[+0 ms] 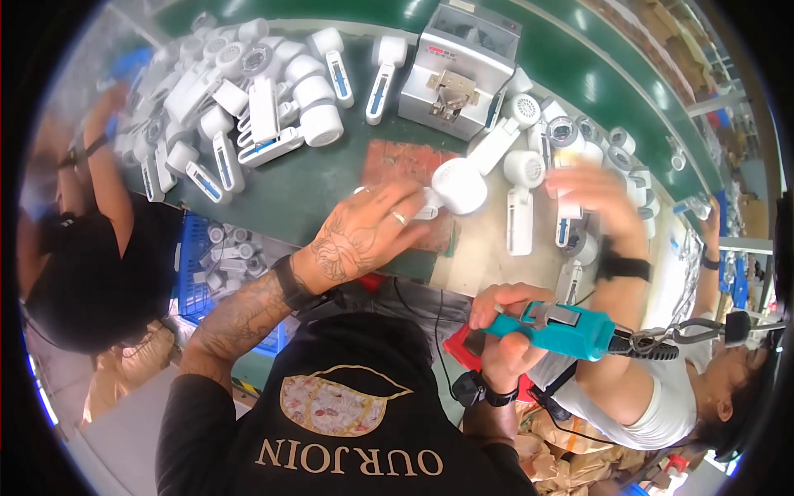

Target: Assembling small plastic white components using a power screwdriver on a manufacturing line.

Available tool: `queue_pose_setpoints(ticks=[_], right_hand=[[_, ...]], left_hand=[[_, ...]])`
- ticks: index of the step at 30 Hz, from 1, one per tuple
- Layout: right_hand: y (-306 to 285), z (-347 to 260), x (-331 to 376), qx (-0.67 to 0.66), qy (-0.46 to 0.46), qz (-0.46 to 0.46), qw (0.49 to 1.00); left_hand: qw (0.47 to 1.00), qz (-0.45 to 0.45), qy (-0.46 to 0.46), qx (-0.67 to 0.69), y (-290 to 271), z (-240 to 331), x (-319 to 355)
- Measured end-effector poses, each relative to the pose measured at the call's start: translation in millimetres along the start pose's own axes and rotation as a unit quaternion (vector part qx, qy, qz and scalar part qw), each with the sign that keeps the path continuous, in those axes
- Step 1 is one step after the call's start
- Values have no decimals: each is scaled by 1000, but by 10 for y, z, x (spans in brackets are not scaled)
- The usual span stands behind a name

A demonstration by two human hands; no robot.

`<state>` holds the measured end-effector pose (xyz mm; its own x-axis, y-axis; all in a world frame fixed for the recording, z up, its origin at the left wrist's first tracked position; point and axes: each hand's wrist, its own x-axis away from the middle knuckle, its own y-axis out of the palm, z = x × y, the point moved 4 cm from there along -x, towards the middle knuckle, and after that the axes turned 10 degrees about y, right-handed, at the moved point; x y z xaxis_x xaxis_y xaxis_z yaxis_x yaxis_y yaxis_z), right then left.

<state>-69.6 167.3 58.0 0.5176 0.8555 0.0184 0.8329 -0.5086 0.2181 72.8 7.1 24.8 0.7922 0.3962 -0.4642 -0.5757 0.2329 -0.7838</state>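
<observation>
The left hand (364,225) closes around the handle of a white device (460,186) at the desk's (306,192) red mat (401,157); the right hand (503,357) grips a teal power tool (571,332). Lettering marks the silver machine (423,81) and black shirt (351,442).

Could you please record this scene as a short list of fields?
Left grip: on the handle of a white round-headed device, over a reddish mat
Right grip: around a teal power tool
Surface: green bench
Back of bench: silver machine
Bench left: heap of white devices
Bench right: co-worker's hand, blurred, among more such devices
</observation>
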Motion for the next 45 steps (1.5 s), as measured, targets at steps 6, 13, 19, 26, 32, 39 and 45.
queue_pose_setpoints(ticks=[6,13,19,26,32,39,45], right_hand=[[63,21,-50,11,4,-11,1000],[92,51,-38,15,1,1,1000],[189,156,-214,29,-11,35,999],[221,192,-371,17,-17,21,999],[125,231,-431,62,-33,53,996],[72,-121,-801,93,-86,105,986],[464,-286,-1365,-25,-143,10,989]], left_hand=[[997,39,66,29,-11,68,24],[998,-52,24,-13,-70,-26,-120],[999,-11,18,24,-72,-101,-83],[997,-24,-63,47,-13,-2,-142],[993,-3,-31,118,51,-57,-140],[989,55,24,132,179,-283,-269],[993,41,86,71,188,-385,-333]])
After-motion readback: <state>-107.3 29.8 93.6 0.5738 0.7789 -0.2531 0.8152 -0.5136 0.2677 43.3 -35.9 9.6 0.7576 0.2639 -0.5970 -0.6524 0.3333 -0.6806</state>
